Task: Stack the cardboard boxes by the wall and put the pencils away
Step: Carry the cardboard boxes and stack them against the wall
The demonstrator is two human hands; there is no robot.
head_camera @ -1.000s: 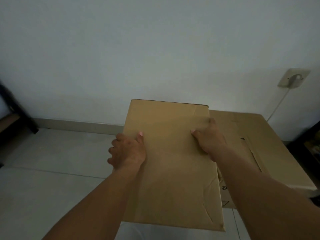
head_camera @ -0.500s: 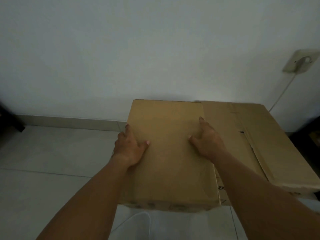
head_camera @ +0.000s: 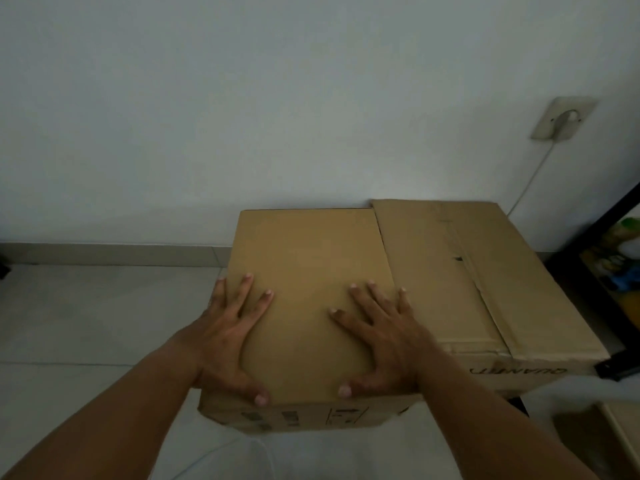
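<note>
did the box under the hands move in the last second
Yes. The smaller box came down: earlier it overlapped the larger box, now it lies level beside it, by the wall.

Both arms stretched forward. The left hand [head_camera: 230, 336] and right hand [head_camera: 386, 341] are palm-down, side by side, fingers [head_camera: 242, 297] straight and splayed, thumbs angled in toward each other.

Tiled floor [head_camera: 86, 323] bears a small box [head_camera: 304, 265] beside a larger box [head_camera: 446, 271].
</note>
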